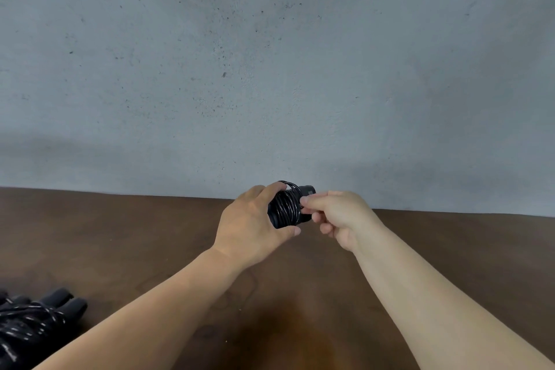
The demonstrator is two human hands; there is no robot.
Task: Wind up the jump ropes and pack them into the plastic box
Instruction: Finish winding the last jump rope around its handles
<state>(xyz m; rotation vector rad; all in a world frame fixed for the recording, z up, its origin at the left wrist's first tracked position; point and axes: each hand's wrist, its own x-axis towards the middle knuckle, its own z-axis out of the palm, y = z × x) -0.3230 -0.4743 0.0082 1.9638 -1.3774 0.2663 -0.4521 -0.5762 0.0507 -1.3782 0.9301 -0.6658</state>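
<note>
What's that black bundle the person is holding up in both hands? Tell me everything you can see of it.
The jump rope is a thin, glossy black cord wound in tight coils around its dark handles, one handle end poking out at the upper right. It is held in the air above the brown table, near the grey wall. The left hand grips the bundle; the right hand pinches at the coils' right edge.

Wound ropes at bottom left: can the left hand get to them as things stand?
Probably not right now. The left hand grips the rope bundle that the right hand pinches. Once freed, the brown table between it and the wound ropes looks bare.
</note>
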